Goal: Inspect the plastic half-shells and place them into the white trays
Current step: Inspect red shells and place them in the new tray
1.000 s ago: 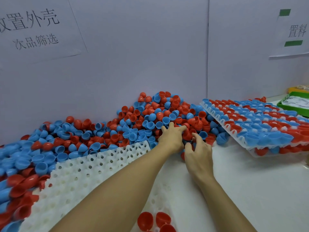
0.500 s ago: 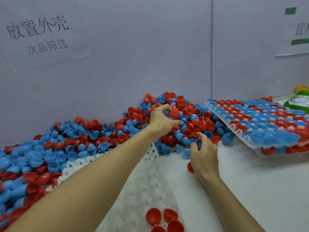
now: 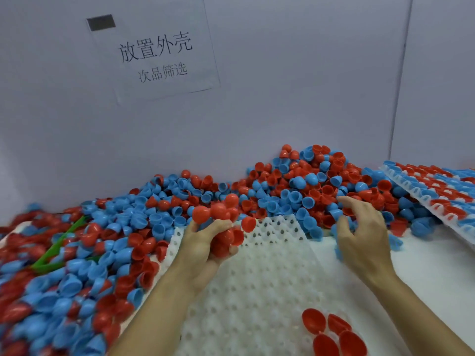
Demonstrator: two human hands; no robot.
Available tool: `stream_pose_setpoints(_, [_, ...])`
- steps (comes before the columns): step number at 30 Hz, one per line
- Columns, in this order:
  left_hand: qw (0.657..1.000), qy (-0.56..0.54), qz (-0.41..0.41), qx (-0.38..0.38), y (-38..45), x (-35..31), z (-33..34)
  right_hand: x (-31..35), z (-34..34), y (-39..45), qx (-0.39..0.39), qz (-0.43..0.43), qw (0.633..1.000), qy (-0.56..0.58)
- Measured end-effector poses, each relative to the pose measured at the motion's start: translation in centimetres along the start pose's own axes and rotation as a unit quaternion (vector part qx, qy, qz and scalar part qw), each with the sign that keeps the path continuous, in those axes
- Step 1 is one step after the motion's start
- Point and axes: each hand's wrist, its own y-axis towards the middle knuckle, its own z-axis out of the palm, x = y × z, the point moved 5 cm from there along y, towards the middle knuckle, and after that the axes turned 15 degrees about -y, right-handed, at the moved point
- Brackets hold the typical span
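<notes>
Pale grey partition wall (image 3: 295,98), paper sign (image 3: 154,52) taped on it, white tabletop (image 3: 437,273), seemingly even indoor light

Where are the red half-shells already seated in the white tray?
In the head view, the seated red half-shells sit clustered at the near right corner of the white tray, just left of the right forearm and well below the right hand.
</notes>
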Motion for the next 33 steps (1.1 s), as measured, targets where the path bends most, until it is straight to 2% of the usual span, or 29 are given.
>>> stream_pose_setpoints(4, [1.0,0.001,0.005,0.005,-2.1,-1.1,-2.1,6.6,0.7,0.3,0.151,-0.109,0.979,0.088])
stream_pose_setpoints(7, [1.0,-0.007,0.006,0.014,-2.5,-1.6,-1.9,11.3,1.5,0.4,0.311,-0.17,0.933,0.065])
stream_pose_setpoints(9, [1.0,-0.017,0.004,0.011,-2.7,-1.5,-2.0,13.7,2.1,0.0,0.367,-0.216,0.905,0.017])
stream_pose_setpoints(12, [0.999,-0.039,0.011,0.007,-3.0,-1.5,-2.3,15.5,2.9,-1.1,0.386,-0.265,0.882,-0.049])
stream_pose_setpoints(14, [0.998,-0.062,0.02,0.018,-3.1,-1.5,-2.2,15.9,3.4,-1.8,0.374,-0.279,0.881,-0.084])
stream_pose_setpoints(22, [0.989,-0.089,-0.001,0.119,-3.6,-1.0,-1.1,17.0,3.8,-2.8,0.317,-0.287,0.903,-0.053])
stream_pose_setpoints(27, [0.983,-0.167,-0.016,0.072,-3.2,-1.6,-1.9,16.4,3.1,-1.6,0.319,-0.269,0.909,-0.006])
stream_pose_setpoints(31, [0.989,-0.144,0.0,0.046,-3.1,-2.1,-2.2,15.1,2.8,-0.7,0.386,-0.246,0.889,0.024])
stream_pose_setpoints(33, [0.989,-0.142,0.001,0.036,-2.9,-2.0,-2.4,14.5,2.9,-0.3,0.394,-0.235,0.888,0.033])
